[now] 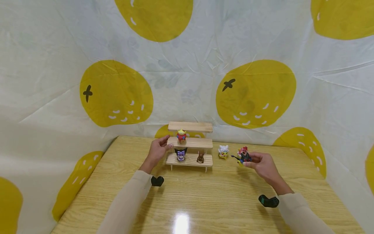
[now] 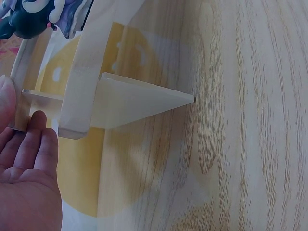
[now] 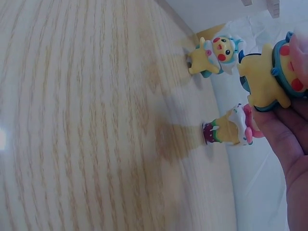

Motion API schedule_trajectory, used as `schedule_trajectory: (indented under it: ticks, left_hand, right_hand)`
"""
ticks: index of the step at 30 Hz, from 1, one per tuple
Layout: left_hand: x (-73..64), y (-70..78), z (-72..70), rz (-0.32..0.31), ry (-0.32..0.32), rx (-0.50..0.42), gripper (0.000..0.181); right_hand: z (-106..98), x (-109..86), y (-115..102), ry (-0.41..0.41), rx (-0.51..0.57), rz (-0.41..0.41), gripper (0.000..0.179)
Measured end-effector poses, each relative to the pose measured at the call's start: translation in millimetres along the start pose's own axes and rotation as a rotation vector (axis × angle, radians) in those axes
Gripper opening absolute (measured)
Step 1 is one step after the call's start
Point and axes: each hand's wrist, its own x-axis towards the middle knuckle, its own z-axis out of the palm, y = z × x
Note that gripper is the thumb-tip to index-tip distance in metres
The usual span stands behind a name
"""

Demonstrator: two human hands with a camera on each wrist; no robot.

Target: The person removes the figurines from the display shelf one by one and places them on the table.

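Observation:
My left hand (image 1: 158, 150) is at the left end of a three-tier wooden display shelf (image 1: 201, 142). In the left wrist view its thumb and fingers pinch the end of the middle board. My right hand (image 1: 263, 165) holds a yellow figurine (image 3: 264, 79) with a teal cape and pink headwear above the table, right of the shelf. Behind it stands a figurine with a pink top and a purple base (image 3: 226, 129). Another yellow figurine with a white hood (image 1: 223, 151) stands between that one and the shelf.
A red-clothed figurine (image 1: 181, 136) stands on the middle board. The bottom board bears a black-and-purple figurine (image 1: 180, 155) and a brown one (image 1: 200, 157). The wooden table (image 1: 204, 191) meets a patterned cloth (image 1: 187, 91) behind and at the sides.

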Motion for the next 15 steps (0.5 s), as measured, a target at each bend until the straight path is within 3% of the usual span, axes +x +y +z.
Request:
schedule_trajectory:
  ticks: [15]
  left_hand:
    - [-0.1, 0.8, 0.4, 0.012, 0.014, 0.001, 0.056]
  right_hand:
    - [-2.9, -2.2, 9.5, -0.01, -0.034, 0.016, 0.039]
